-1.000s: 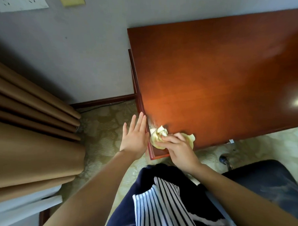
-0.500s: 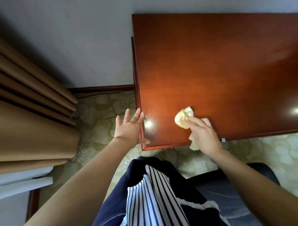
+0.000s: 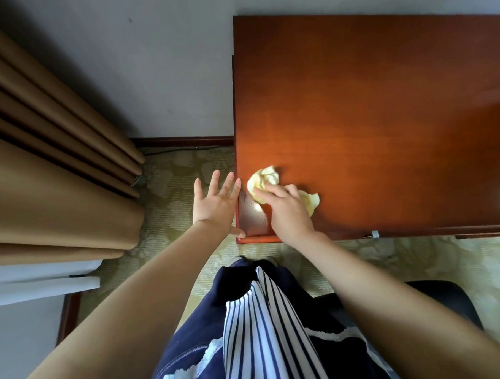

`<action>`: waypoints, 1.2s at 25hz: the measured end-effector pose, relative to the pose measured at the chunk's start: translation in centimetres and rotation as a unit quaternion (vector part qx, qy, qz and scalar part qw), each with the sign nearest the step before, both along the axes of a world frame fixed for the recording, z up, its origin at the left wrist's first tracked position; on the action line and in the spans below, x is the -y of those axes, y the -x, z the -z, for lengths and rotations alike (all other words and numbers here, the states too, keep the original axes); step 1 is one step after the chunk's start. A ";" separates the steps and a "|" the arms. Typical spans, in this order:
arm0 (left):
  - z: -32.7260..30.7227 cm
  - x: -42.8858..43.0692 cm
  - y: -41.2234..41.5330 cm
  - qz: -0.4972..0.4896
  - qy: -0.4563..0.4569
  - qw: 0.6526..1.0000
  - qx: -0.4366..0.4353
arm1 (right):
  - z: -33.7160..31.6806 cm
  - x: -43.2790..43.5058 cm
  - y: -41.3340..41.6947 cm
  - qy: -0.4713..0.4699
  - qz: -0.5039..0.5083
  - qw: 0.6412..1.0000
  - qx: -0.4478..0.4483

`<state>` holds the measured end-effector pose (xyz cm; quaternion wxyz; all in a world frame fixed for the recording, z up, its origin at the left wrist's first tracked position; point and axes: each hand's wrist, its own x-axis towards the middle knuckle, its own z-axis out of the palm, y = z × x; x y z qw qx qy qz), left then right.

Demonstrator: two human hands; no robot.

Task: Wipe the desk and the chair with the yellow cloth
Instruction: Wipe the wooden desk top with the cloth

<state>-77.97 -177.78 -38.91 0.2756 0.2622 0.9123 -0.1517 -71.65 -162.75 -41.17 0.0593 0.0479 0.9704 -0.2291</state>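
Far left: tan pleated fabric curtain (image 3: pixel 57 181), hanging in heavy folds, with a white panel (image 3: pixel 38 283) below it. Behind and beside it: plain grey wall (image 3: pixel 134 55), finished at the foot by a dark wooden skirting board (image 3: pixel 185 140). Floor: olive-beige patterned carpet (image 3: pixel 171 186). Next, left hand (image 3: pixel 216 205): holds nothing, fingers straight and spread, held over the carpet just beside the desk's left edge, thumb touching the near left corner. Rectangular reddish-brown polished wooden desk (image 3: pixel 375 123): fills the upper right, its far edge against the wall; a pale glossy patch with dark specks (image 3: pixel 252 215) shows at the near left corner. Crumpled yellow cloth (image 3: pixel 265 180): lies on the desk top close to the left edge, just beyond the glossy patch, bunched out on both sides of the hand upon it. Right hand (image 3: pixel 288 211): fingers bent over the cloth, gripping it and pressing it down on the wood. Lower centre: navy garment with a white-and-navy striped panel (image 3: pixel 259 333). Lower right: dark padded chair seat (image 3: pixel 444 298), standing on the carpet, apart from the desk.
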 end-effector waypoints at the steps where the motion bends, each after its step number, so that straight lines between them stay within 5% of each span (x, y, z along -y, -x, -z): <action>1: 0.0 0.0 -0.1 0.003 0.006 1.000 -0.004 | 0.0 0.3 -0.6 0.013 -0.035 0.999 0.001; 5: -0.1 0.1 -0.7 0.021 0.035 0.999 -0.017 | 0.2 -0.5 -3.7 0.030 -0.130 0.991 0.019; 9: -0.3 -0.1 -0.4 0.031 0.048 0.998 -0.029 | 0.3 -3.9 -6.6 -0.003 -0.105 0.994 0.032; 16: -0.3 -0.3 -0.3 0.045 0.058 0.997 -0.034 | 0.1 -10.8 -9.5 -0.019 0.115 0.993 -0.011; 24: -0.2 -0.6 -0.4 0.049 0.052 0.997 -0.030 | 0.7 -15.0 -5.1 -0.014 0.395 0.917 -0.061; 30: -0.1 -0.4 -0.3 0.027 0.039 0.999 -0.026 | 0.4 -10.6 -0.6 -0.043 0.215 0.976 -0.004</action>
